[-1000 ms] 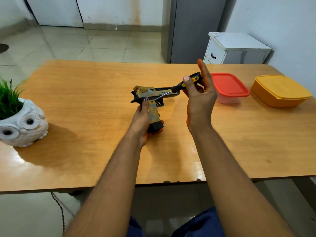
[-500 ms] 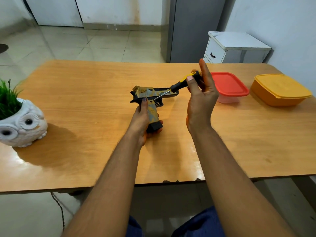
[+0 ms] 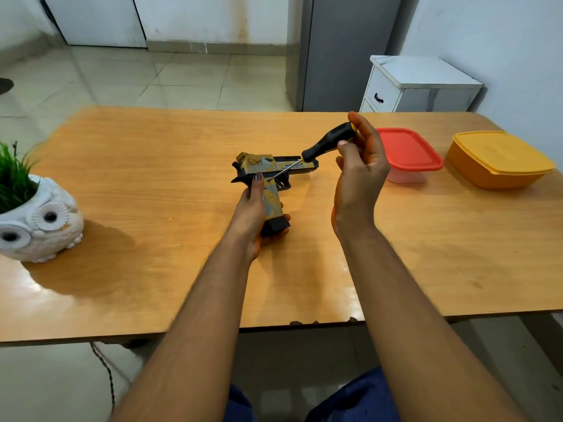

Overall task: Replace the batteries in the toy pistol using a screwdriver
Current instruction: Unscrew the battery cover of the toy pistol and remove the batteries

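Your right hand (image 3: 356,178) fingers, pinching the black-and-yellow screwdriver (image 3: 327,144), have rolled its handle, so the gold-and-black plastic toy pistol (image 3: 268,178), gripped by your left hand (image 3: 251,214), is likely loosening.

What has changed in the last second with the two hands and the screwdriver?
The right hand shifted its fingers on the screwdriver handle, as if turning it. The tip stayed at the toy pistol, and the left hand kept gripping the grip.

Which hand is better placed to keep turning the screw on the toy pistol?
Right. The right hand pinches the screwdriver handle, tip set near the top of the toy pistol grip. The left hand is busy steadying that grip.
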